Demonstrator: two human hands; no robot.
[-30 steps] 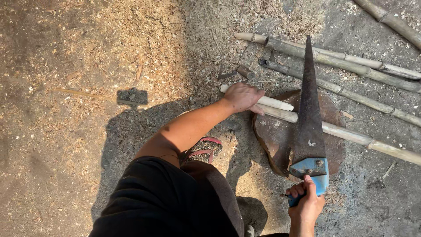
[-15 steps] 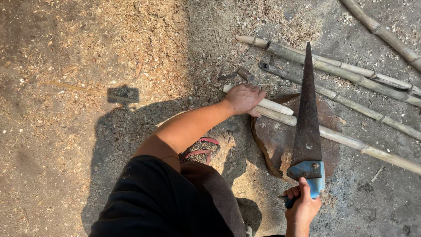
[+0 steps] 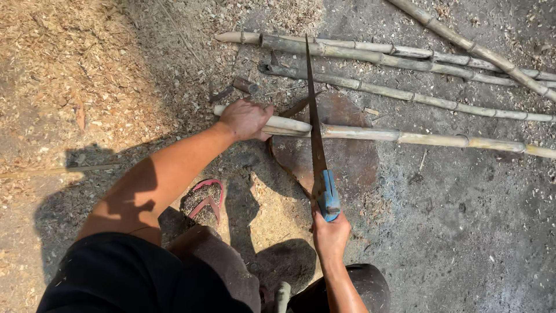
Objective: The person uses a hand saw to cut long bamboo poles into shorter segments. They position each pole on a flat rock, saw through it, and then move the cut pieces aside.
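On the far left the ground is covered with pale sawdust and wood chips in bright sun, crossed lower down by the person's shadow. A red sandal on the person's foot sits in the dust just below the outstretched left forearm.

The left hand has its grip closed around the near end of a pale bamboo pole, pressing it down where it crosses a flat, round, reddish-brown block. Just right of that hand, the blade of a handsaw stands on edge across the pole, touching it, its tip pointing away from the person. The right hand has its grip wrapped tight on the saw's blue handle, below the block.

Beyond the held pole lie several more bamboo poles, roughly parallel and close together, running off the right edge so their far ends are cut off. One more crosses them at a slant at the upper right. A short offcut lies near their left ends.

The fingers of both hands are partly hidden underneath what they hold, and the saw's teeth are too fine to make out. To the right the ground turns dark grey, bare and dusty, in an outdoor yard.
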